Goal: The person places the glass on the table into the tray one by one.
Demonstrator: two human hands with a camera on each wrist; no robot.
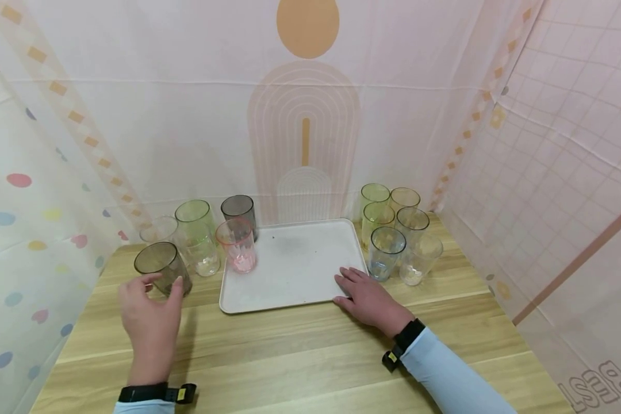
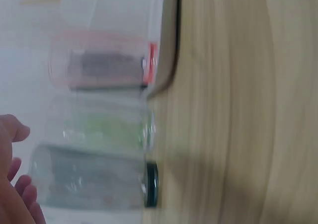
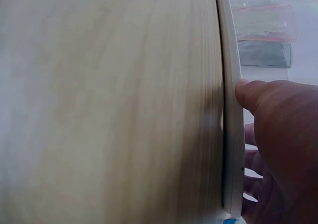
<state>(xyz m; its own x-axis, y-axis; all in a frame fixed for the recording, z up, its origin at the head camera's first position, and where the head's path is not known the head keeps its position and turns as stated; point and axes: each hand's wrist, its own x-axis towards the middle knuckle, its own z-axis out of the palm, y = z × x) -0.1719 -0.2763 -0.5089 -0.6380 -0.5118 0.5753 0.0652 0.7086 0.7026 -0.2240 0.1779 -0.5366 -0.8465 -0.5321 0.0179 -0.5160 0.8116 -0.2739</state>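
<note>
Fingers (image 1: 173, 287) of the left hand (image 1: 150, 322) curl loosely apart beside the grey cup (image 1: 163, 270) at the desk's (image 1: 290, 356) left edge, not yet clamped. The right hand (image 1: 367, 299) lies flat, fingers spread, on the tray (image 1: 290, 270) corner. A clumsy nudge could likely topple the cup into neighbouring cups.

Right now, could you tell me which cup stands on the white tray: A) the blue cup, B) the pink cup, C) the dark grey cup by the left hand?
B: the pink cup stands in the near-left corner of the white tray.
</note>
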